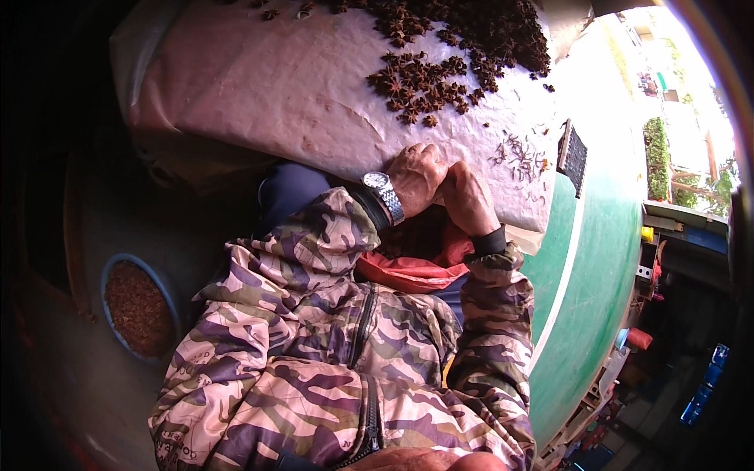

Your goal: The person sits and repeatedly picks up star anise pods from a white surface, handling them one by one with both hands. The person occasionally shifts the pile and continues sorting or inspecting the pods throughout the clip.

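My left hand point(417, 176), with a metal watch point(383, 191) on its wrist, is at the near edge of a table covered in pale sheeting point(259, 82). Against it is my right hand point(471, 197), with the fingers of both curled and meeting. Whether anything is pinched between them is hidden. Beyond the hands lies a loose spread of dried star anise point(421, 85), which joins a denser dark heap point(500, 35) at the far side. Thin stalk-like bits point(521, 156) are scattered to the right. Under my hands a red bag point(406, 274) sits open on my lap, with dark contents.
On the floor at the left stands a blue basin point(141, 306) full of brown bits. A dark tray-like object point(572, 158) is beside the table's right end. Green flooring point(595, 277) with a white line runs along the right, with cluttered goods point(639, 338) beyond.
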